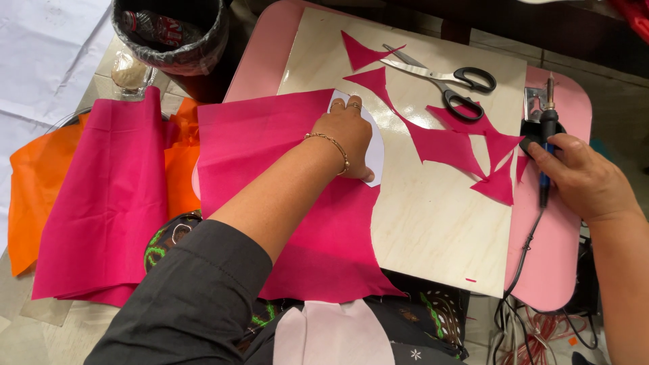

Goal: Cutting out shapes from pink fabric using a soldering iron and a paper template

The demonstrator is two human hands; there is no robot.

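Fabric in pink (101, 203) and orange (34, 182) lies folded at far left, below a black bin (172, 40) lined with plastic. Next, the left hand (348, 135) presses flat, fingers spread and holding nothing, on a white template (374, 152) atop a pink sheet (270, 142) on the pale board (433, 223). Pink scraps (446, 142) and black-handled scissors (439, 80) lie beyond. At far right, the right hand's (585, 179) fingers are clenched around a blue-handled hot tool (546, 145) over the pink bench (547, 263), its cord hanging off the edge.
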